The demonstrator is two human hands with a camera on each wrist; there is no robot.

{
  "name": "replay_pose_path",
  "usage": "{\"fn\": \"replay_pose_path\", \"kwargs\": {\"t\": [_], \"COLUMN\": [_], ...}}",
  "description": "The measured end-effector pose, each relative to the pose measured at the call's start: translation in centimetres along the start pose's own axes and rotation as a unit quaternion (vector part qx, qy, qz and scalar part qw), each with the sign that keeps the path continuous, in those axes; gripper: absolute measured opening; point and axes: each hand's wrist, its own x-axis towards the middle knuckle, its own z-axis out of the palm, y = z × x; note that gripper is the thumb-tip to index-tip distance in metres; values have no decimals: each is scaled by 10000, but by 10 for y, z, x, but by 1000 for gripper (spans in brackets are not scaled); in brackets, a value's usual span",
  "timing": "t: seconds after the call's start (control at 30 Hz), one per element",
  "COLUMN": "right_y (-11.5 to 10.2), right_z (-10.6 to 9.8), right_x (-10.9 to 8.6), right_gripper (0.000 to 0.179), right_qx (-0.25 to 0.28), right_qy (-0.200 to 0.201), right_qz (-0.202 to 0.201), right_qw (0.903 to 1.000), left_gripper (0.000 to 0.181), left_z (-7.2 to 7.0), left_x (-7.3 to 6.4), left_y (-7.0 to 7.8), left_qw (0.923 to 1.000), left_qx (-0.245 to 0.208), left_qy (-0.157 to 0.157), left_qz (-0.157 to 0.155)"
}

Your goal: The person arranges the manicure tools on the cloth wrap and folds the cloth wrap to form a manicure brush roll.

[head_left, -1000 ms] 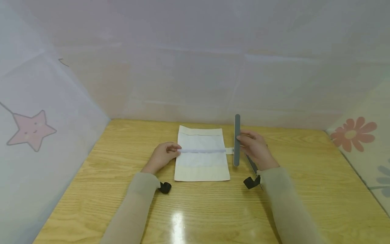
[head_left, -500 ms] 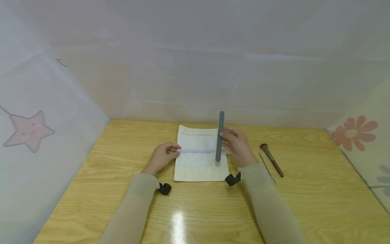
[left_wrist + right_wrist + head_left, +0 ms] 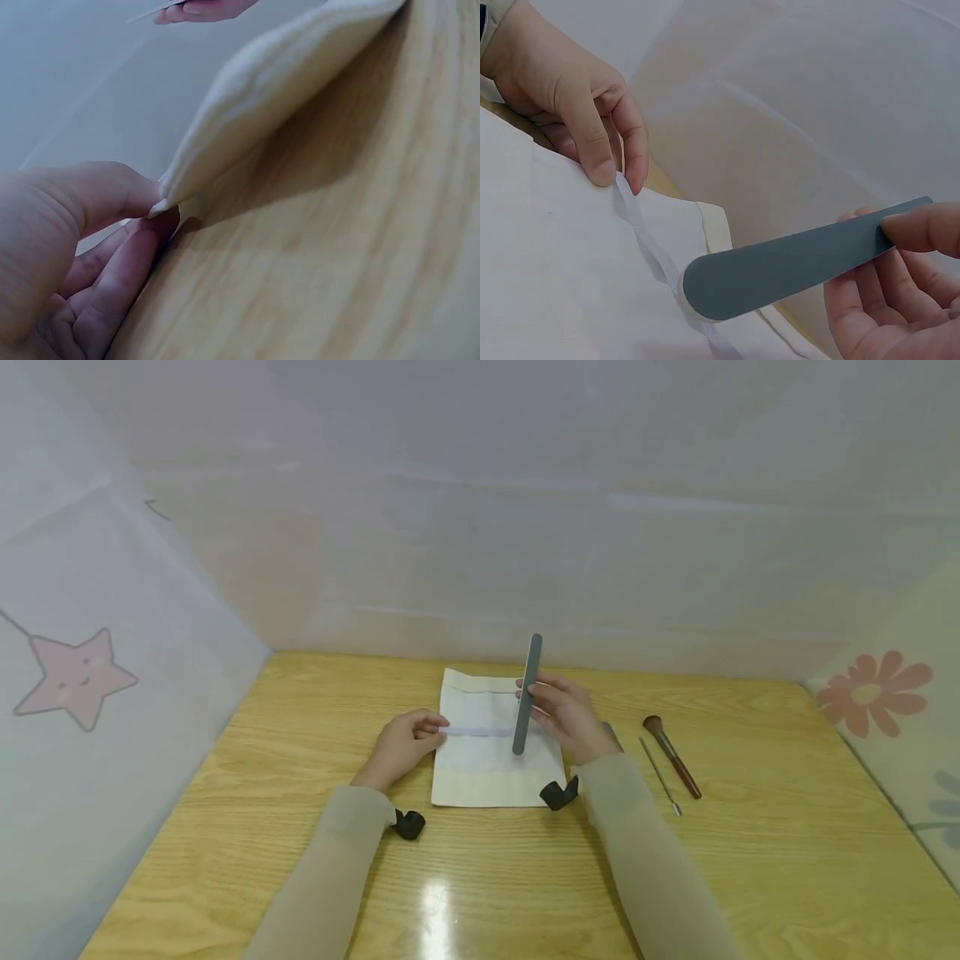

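A white cloth organiser (image 3: 491,787) with cream edge flaps lies spread on the table in the head view. My left hand (image 3: 402,746) pinches its left edge between thumb and fingers, beside a pale elastic band (image 3: 651,244) running across the middle. In the left wrist view that cloth edge (image 3: 247,112) is raised off the wood. My right hand (image 3: 572,714) holds a long grey nail file (image 3: 522,727) between thumb and fingers, tilted over the cloth's right half. In the right wrist view the file's rounded end (image 3: 720,289) overlaps the band; whether they touch, I cannot tell.
Right of the cloth on the wooden table (image 3: 300,710) lie a makeup brush (image 3: 672,757) and a thin metal tool (image 3: 659,777). A grey rounded tip (image 3: 612,737) shows behind my right wrist. Printed fabric walls (image 3: 525,568) stand behind and at both sides.
My right hand has moved left with the nail file, from beyond the cloth's right edge to above it; the file now leans. The brush and metal tool came into view. My left hand stayed put.
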Motion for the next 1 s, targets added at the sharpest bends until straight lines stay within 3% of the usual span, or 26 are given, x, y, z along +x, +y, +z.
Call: {"fn": "replay_pose_path", "kwargs": {"t": [0.27,0.53,1.0], "right_y": [5,17,44], "right_z": [17,33,51], "right_x": [17,33,58], "right_gripper": [36,21,29], "right_qx": [105,426,714], "right_qy": [131,274,549], "right_qz": [9,-280,-429], "right_qw": [9999,9983,9950], "left_gripper": [20,20,19], "left_z": [-1,0,-1], "left_x": [-1,-3,-2], "left_y": [-2,1,-1], "left_qw": [10000,10000,9997], "left_qx": [-17,-70,-182], "left_qy": [36,25,18], "left_qz": [7,5,167]}}
